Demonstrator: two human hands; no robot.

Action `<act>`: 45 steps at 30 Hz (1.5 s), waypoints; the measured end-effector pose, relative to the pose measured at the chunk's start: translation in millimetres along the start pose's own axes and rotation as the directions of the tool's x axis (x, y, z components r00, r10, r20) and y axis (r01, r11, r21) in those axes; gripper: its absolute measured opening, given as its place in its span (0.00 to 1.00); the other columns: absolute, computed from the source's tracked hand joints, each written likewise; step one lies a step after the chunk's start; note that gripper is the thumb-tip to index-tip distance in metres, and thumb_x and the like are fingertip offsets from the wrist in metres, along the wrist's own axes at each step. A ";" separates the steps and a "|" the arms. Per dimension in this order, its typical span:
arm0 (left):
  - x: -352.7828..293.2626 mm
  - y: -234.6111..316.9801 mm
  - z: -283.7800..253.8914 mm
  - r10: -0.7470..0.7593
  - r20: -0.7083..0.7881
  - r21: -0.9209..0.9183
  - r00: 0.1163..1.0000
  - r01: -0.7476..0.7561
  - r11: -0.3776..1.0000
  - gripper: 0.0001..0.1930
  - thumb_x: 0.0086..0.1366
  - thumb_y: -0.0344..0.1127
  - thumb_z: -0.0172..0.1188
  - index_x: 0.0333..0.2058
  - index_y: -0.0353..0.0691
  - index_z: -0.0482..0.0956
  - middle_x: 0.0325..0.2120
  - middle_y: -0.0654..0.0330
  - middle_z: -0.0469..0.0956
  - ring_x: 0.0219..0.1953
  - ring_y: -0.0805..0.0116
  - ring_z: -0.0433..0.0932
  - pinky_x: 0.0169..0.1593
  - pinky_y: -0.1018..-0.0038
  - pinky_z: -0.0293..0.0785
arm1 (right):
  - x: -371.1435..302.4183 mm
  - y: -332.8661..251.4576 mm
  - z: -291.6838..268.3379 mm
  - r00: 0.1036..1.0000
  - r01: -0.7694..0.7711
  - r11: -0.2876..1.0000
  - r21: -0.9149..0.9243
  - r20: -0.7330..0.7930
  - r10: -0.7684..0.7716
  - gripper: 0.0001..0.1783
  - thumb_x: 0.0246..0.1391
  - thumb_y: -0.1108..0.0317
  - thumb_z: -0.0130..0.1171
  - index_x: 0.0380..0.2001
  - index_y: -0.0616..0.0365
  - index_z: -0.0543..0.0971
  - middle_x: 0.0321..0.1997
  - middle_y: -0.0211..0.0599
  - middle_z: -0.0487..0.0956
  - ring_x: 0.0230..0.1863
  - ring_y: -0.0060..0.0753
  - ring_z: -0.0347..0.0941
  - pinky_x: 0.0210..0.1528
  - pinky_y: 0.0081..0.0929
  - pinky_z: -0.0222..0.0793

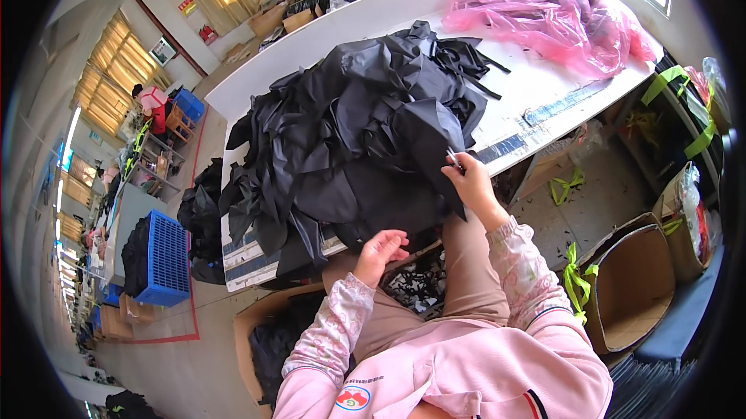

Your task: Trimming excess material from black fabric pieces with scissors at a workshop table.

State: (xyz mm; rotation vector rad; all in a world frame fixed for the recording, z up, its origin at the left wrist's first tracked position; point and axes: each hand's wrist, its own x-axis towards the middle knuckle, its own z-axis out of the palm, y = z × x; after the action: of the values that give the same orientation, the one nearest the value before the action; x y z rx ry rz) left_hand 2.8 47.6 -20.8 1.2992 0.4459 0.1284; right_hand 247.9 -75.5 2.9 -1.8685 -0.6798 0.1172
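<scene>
A large heap of black fabric pieces [357, 120] lies across the white table in front of me. My right hand [471, 184] is closed around small metal snips [454, 158], whose shiny tips point up beside the heap's right edge. My left hand [380, 256] is just off the near edge of the cloth, above my lap, its fingers curled together. Whether a thread or a bit of cloth is pinched in them is too small to make out. Some black cloth hangs over the table's front edge between my hands.
Pink plastic sheeting [552, 22] lies at the table's far right. A carton [633, 287] stands open on my right; another carton [249, 341] with black cloth stands at my left leg. A blue crate [167, 260] is farther left. Dark scraps [416, 283] lie below my lap.
</scene>
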 end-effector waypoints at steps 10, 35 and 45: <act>27.0 55.8 -0.7 0.133 -0.210 -0.063 0.969 -0.149 0.987 0.32 0.61 0.32 0.63 0.60 0.41 0.58 0.48 0.60 0.72 0.46 0.67 0.75 0.49 0.69 0.74 | -115.1 -96.4 14.3 0.537 0.363 0.804 0.471 0.600 -0.593 0.14 0.43 0.76 0.63 0.37 0.59 0.79 0.33 0.43 0.77 0.37 0.47 0.75 0.40 0.34 0.72; -66.1 33.3 -40.0 0.037 -0.148 -0.870 0.988 -0.147 0.470 0.28 0.68 0.56 0.40 0.51 0.37 0.72 0.47 0.51 0.77 0.49 0.51 0.75 0.57 0.56 0.68 | -80.8 -63.0 35.3 0.614 -0.362 0.851 0.381 0.784 -0.090 0.21 0.61 0.62 0.54 0.53 0.62 0.71 0.37 0.32 0.80 0.20 0.12 0.65 0.21 0.14 0.63; -70.8 36.1 -34.0 -0.036 -0.475 -0.691 0.879 -0.347 0.634 0.20 0.67 0.45 0.51 0.50 0.37 0.73 0.47 0.55 0.77 0.49 0.57 0.75 0.58 0.62 0.66 | -104.0 -78.2 3.9 0.707 0.025 0.923 0.385 0.646 -0.289 0.08 0.53 0.73 0.62 0.34 0.67 0.76 0.23 0.33 0.71 0.26 0.20 0.65 0.28 0.23 0.64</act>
State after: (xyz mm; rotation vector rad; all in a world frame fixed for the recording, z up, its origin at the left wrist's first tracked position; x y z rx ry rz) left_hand -69.1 64.1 24.2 0.4299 0.5812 0.7182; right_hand 128.8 -105.6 46.2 -1.3722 -1.2466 0.8163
